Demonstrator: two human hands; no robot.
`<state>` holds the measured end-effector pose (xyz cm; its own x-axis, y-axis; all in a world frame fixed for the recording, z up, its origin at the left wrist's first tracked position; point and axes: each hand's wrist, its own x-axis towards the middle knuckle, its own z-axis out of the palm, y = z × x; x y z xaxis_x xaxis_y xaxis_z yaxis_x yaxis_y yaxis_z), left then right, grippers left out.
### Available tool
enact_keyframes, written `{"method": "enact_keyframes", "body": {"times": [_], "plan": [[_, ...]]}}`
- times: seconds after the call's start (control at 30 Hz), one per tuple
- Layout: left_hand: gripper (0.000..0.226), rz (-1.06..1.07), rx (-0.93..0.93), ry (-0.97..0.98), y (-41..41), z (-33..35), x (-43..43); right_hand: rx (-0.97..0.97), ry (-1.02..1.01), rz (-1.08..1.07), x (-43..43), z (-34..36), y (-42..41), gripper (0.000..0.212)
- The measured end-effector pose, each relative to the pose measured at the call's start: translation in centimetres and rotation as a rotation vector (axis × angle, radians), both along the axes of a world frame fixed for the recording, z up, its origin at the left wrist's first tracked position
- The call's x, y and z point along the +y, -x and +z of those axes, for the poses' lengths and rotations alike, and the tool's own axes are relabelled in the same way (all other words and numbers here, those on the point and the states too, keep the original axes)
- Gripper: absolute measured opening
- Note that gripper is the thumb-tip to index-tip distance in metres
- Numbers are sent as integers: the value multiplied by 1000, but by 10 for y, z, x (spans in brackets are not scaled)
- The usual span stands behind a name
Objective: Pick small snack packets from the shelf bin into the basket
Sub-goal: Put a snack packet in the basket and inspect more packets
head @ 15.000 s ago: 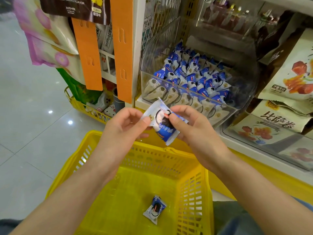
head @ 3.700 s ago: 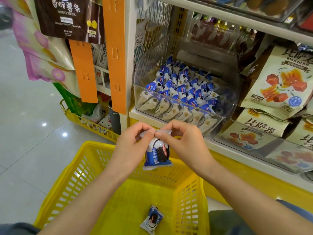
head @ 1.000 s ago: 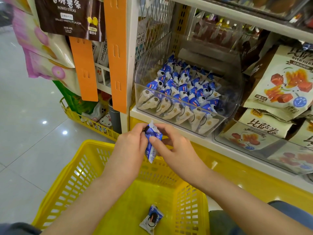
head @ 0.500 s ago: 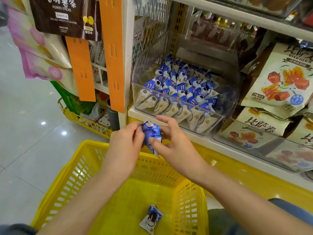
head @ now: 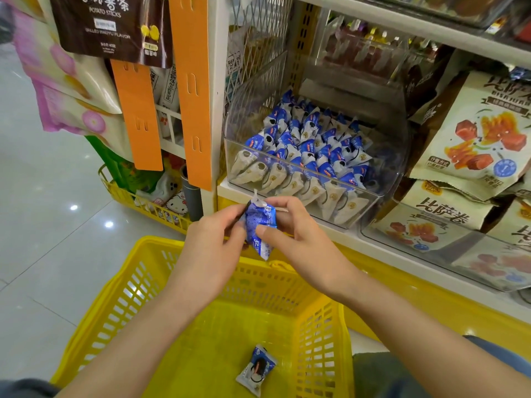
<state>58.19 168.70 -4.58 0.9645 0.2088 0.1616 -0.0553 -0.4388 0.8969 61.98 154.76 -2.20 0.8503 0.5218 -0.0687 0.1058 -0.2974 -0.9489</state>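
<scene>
Yellow plastic basket [head: 120, 285] fills the lower half of my feed. Above its far rim, the left hand [head: 212, 248] pinches the left edge of a blue-and-white snack packet [head: 260, 228] held upright at centre frame. The right hand [head: 298, 242] grips the packet's other side, thumb laid across its front. A second packet [head: 256, 369] lies on the basket floor at 6 o'clock. At 1 o'clock from the hands, I see the clear shelf bin [head: 382, 156] holding rows of matching packets [head: 310, 150].
</scene>
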Motion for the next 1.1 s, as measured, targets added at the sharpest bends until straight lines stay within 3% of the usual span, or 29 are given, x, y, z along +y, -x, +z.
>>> {"method": "enact_keyframes", "body": {"times": [0.13,0.23,0.33,0.43,0.53,0.67,0.83,0.93,1.1], "plan": [[34,3,16,246,-2,8,-1,30,-36,-33,0,0,-3,44],[13,-115,159,597,0,17,-6,-149,94,-157,2,-1,-3,61],[33,-200,191,608,2,17,-15,-315,223,-218,3,-2,-5,71],[22,-4,132,656,-1,20,-17,-366,265,-159,9,-2,-2,73],[13,112,114,612,-7,16,-8,-228,161,-109,12,7,-5,48],[14,89,131,606,-10,14,-2,-22,11,-160,8,19,-21,14],[16,79,172,663,-18,17,2,74,-62,-194,15,23,-29,14],[18,59,187,630,-24,25,4,41,-111,-264,22,20,-32,20],[14,106,110,589,-40,37,8,-172,-144,-306,27,28,-40,12]]}}
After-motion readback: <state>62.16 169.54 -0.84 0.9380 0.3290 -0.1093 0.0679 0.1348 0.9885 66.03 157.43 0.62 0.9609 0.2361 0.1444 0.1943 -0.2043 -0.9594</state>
